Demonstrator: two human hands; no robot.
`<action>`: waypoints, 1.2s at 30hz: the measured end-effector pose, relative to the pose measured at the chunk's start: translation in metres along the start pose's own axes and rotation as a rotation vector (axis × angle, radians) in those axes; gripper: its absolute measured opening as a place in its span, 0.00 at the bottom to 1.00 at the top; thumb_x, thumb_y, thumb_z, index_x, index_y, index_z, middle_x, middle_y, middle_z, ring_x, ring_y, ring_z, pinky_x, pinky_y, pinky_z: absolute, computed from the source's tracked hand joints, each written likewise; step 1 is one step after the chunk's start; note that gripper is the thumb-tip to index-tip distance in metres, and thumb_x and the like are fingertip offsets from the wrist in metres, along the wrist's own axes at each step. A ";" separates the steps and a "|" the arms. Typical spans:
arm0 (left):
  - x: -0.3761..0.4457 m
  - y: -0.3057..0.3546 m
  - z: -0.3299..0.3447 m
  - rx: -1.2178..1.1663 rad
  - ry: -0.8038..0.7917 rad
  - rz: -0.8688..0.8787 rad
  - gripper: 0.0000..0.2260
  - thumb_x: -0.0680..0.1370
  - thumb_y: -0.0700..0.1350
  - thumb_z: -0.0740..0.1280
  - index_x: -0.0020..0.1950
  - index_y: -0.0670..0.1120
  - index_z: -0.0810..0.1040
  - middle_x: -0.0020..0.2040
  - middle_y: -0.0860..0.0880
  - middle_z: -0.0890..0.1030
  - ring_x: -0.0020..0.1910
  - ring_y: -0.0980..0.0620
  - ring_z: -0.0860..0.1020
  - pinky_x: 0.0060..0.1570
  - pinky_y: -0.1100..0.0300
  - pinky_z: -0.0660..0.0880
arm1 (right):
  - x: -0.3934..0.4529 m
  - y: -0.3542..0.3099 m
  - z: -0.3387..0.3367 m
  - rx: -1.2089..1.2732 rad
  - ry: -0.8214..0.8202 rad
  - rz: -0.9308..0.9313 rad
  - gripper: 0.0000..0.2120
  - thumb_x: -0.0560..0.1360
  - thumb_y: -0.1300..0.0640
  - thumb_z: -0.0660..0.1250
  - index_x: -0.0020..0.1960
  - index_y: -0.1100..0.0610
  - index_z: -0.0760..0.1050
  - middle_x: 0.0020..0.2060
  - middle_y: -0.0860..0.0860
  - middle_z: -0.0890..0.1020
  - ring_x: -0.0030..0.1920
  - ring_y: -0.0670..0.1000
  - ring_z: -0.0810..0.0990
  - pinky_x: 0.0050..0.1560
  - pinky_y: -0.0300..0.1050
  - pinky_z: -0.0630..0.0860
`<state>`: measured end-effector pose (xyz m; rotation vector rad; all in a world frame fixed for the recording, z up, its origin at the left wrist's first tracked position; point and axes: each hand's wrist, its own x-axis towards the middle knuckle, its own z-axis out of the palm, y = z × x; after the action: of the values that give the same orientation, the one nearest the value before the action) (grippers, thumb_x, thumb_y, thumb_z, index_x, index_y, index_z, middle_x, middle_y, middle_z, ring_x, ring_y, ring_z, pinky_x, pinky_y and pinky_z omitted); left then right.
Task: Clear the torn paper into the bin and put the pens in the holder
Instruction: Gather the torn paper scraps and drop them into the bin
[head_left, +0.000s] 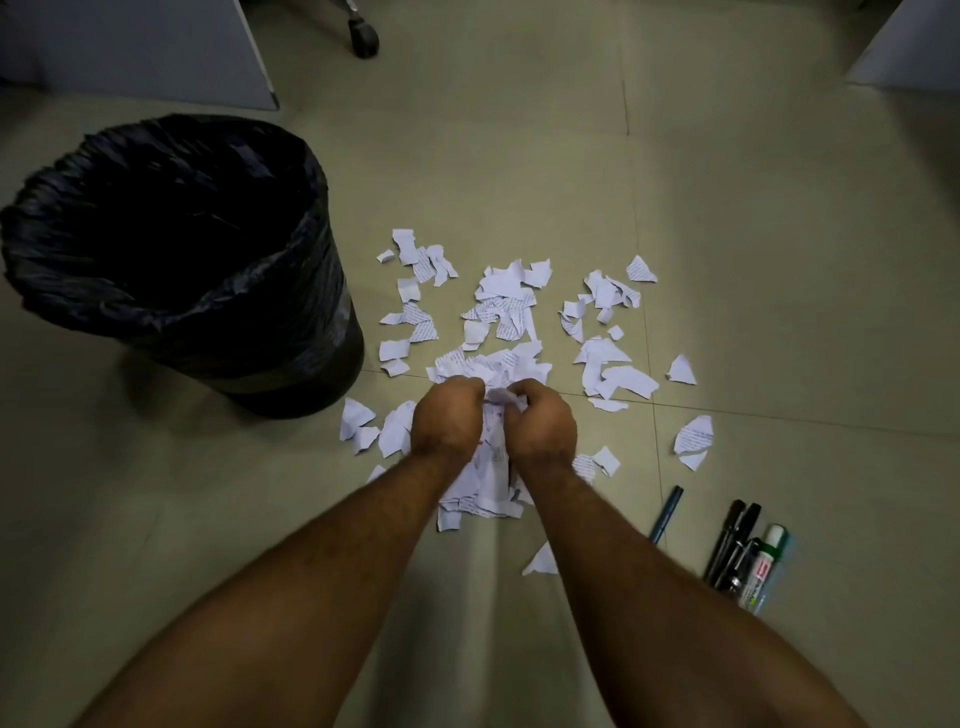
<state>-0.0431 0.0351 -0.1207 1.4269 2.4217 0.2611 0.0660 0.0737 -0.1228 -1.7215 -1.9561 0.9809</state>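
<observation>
Torn white paper (506, 306) with printed text lies scattered over the tiled floor in front of me. My left hand (449, 418) and my right hand (545, 421) are side by side over the middle of the pile, both closed on a bunch of scraps (496, 397) pressed between them. A black bin (171, 312) lined with a black bag stands to the left, its mouth open. At the lower right lie a blue pen (666, 514), two black pens (732, 540) and a green-and-white marker (763, 569). No pen holder is in view.
A chair castor (364, 36) stands at the top centre. A grey panel (156, 52) fills the top left and another pale panel (914, 47) the top right. Bare floor tiles lie beyond the scraps and to the right.
</observation>
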 end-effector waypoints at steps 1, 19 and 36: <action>-0.003 -0.001 -0.003 -0.024 0.049 -0.023 0.09 0.80 0.44 0.63 0.59 0.47 0.78 0.59 0.45 0.80 0.55 0.44 0.78 0.52 0.53 0.77 | -0.001 0.001 0.001 0.050 0.024 0.031 0.06 0.76 0.55 0.66 0.49 0.52 0.81 0.46 0.52 0.84 0.46 0.56 0.82 0.41 0.40 0.69; -0.006 0.011 -0.011 0.277 -0.197 0.081 0.19 0.79 0.56 0.63 0.69 0.53 0.71 0.66 0.44 0.73 0.64 0.42 0.72 0.57 0.50 0.75 | -0.016 -0.011 0.007 0.266 0.099 0.289 0.12 0.75 0.50 0.66 0.57 0.51 0.76 0.54 0.53 0.83 0.54 0.58 0.81 0.55 0.51 0.79; -0.010 -0.002 -0.072 -0.155 0.061 -0.150 0.08 0.76 0.41 0.68 0.52 0.47 0.84 0.51 0.46 0.85 0.49 0.43 0.82 0.48 0.54 0.81 | -0.025 -0.069 -0.022 0.412 0.240 0.222 0.04 0.75 0.54 0.70 0.43 0.51 0.76 0.42 0.51 0.84 0.44 0.55 0.81 0.42 0.38 0.68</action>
<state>-0.0660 0.0261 -0.0522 1.1816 2.4811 0.4523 0.0359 0.0542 -0.0549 -1.7401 -1.3260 1.1007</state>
